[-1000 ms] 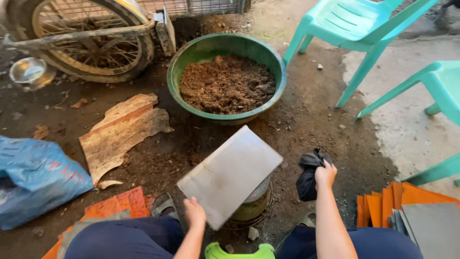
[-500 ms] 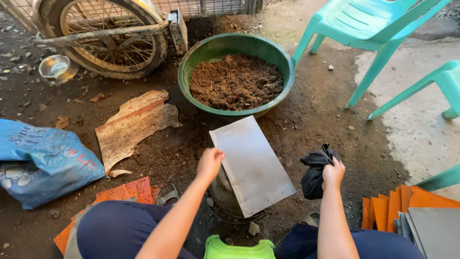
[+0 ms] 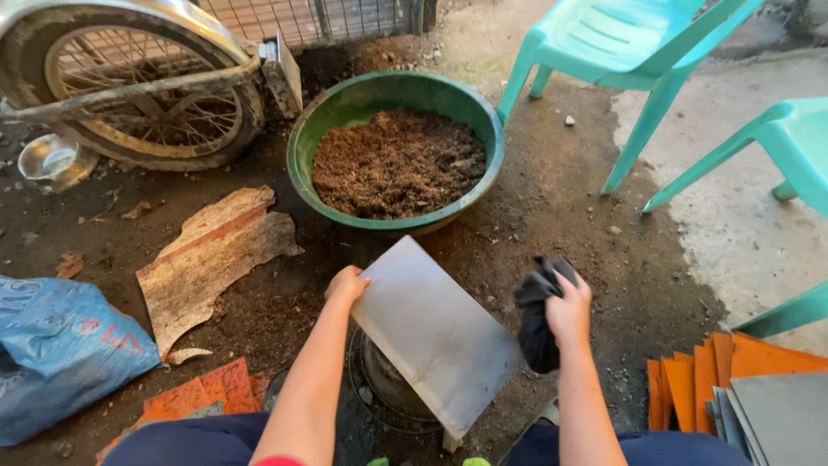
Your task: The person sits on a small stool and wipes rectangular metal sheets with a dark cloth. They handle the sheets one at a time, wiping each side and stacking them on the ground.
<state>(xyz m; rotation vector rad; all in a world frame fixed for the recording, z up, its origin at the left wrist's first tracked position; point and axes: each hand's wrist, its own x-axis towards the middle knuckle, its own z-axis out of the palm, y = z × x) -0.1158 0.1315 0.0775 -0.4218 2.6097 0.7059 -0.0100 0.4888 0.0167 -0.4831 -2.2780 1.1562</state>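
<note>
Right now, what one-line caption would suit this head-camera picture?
Left hand steadies a grey sheet while right hand grips a dark cloth, near a green basin of soil.

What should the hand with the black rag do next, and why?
Probably bring the right hand and its black rag across onto the grey sheet and wipe. The left hand holds the sheet's edge, tilted over a round container, and the rag hangs just beside it, not touching.

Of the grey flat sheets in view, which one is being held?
The grey sheet at centre, tilted over a round container, with the left hand gripping its upper left edge. The other grey sheets lie stacked at lower right, untouched.
</note>
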